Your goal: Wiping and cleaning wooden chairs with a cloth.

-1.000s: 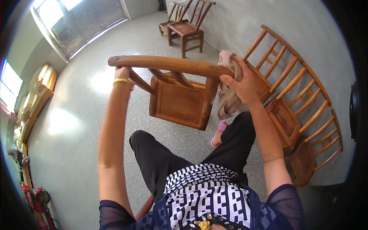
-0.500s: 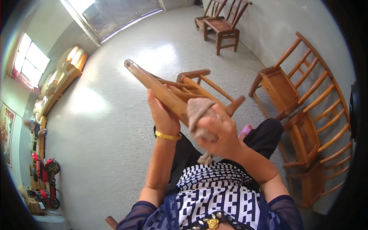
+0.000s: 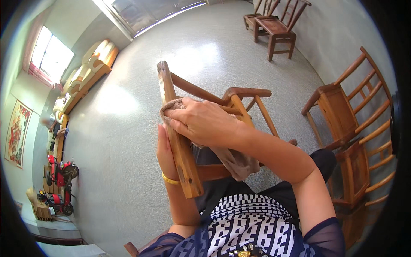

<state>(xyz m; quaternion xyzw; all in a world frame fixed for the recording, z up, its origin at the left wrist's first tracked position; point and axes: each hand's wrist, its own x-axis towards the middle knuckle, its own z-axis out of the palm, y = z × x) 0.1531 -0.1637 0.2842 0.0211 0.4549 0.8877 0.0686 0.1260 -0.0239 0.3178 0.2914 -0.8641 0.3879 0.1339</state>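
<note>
Since 0.5 s ago, the right hand (image 3: 205, 122) has travelled along the brown, glossy wooden top rail (image 3: 186, 171) from its near end toward its middle, and the rail has swung closer to upright in my view. From this remote seat I see the right fingers curled on a soft beige cloth (image 3: 237, 162), a fold of it laid against the rail and the rest hanging down beneath the wrist. The left hand (image 3: 165, 150), with a yellow bangle (image 3: 170, 181) at its wrist, lies along the rail's left edge just below the right one; its fingers are hidden behind the wood, so I can't tell how tightly they close. The rail tops a tilted brown wooden chair (image 3: 242, 110), whose seat frame and legs reach out to the right of the grip.

My worry is that left palm: on such smooth wood it could slip if the right hand pushes hard, letting the chair twist toward the lap. The dangling cloth could snag on the frame. A wide swing might knock the legs into the slatted-back brown chair (image 3: 336, 109) farther right.
</note>
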